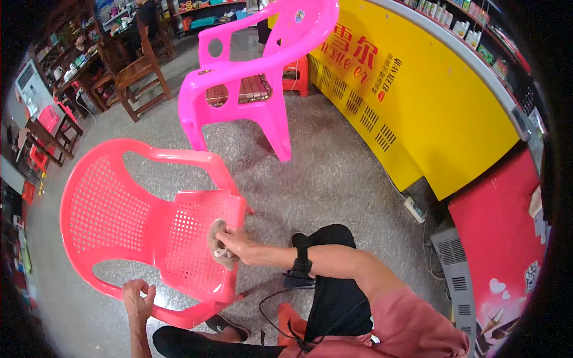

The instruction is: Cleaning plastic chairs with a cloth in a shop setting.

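Note:
Before me stands a coral-pink plastic armchair (197, 215) with a perforated seat and back. My right hand (237, 245) presses a bunched greyish-brown cloth (218, 228) against the seat near its front edge. Fingers curled, my left hand (138, 299) is at the near armrest (179, 315) and appears to grip it; part of the contact is hidden. Just beyond is a bright magenta plastic armchair (241, 67) with a patterned mat (246, 91) on its seat.
To the right, a yellow freezer or counter (429, 103) bears writing, beside a pink freezer (497, 241). A power strip (415, 210) and cables lie on the floor (322, 179). A red stool (297, 76) and wooden chairs (134, 76) stand farther back. A person (150, 20) is at upper left.

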Motion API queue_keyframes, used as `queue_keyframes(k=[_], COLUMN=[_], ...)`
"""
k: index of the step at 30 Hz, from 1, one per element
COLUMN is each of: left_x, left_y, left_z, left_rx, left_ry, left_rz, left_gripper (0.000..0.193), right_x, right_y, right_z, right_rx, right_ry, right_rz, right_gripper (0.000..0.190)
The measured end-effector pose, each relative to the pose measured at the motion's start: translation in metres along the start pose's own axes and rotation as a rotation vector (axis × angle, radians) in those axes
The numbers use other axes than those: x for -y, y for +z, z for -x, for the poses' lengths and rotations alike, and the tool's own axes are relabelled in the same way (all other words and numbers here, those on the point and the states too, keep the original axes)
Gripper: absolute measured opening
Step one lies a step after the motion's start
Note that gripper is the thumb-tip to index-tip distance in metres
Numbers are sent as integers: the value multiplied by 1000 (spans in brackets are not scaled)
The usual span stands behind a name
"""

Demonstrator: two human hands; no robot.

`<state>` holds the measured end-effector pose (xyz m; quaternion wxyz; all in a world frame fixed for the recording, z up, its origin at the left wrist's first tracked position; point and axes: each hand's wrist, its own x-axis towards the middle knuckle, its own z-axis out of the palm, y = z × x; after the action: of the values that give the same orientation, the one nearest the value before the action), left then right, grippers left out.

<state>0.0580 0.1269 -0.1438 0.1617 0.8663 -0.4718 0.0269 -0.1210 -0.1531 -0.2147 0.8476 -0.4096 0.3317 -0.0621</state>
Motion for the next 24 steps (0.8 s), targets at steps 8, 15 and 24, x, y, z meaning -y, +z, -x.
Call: queue_keyframes(k=[8,15,24], left_x=[-22,-116,-94], left_y=[6,-12,17], left_z=[20,32,41], left_rx=[96,620,639], left_ry=[32,283,198], left_rz=[128,-302,-568], left_gripper=[25,53,54], right_x=[-11,-1,2], right_y=[8,6,7], right_z=[-37,-33,-29], right_rx=[-144,-155,-110], right_ry=[-233,-192,-203], right_rz=[96,84,43], right_gripper=[26,18,23])
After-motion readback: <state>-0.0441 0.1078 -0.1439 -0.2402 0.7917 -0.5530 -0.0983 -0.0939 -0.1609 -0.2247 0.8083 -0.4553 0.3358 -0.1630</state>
